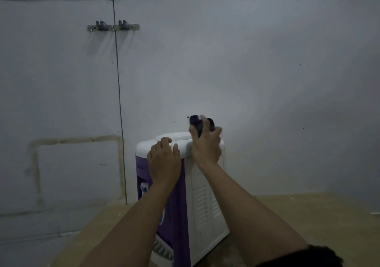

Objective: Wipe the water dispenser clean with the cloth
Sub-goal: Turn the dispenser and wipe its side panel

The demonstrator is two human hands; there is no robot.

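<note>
A small white and purple water dispenser [202, 205] stands on a wooden table, its purple front turned left and its vented white side facing me. My left hand [164, 160] lies flat on the front left corner of its white top, fingers together, holding nothing. My right hand [205, 143] is at the back right of the top, closed around a dark bunched cloth [197, 123] that sticks out above the fingers. The cloth is blurred. Both forearms reach in from the bottom of the frame.
The wooden table [308, 215] stretches to the right and toward me. A pale wall [246, 61] rises just behind the dispenser. A metal hook rack [113, 27] hangs high on the left, and a thin cable [120, 112] runs down the wall.
</note>
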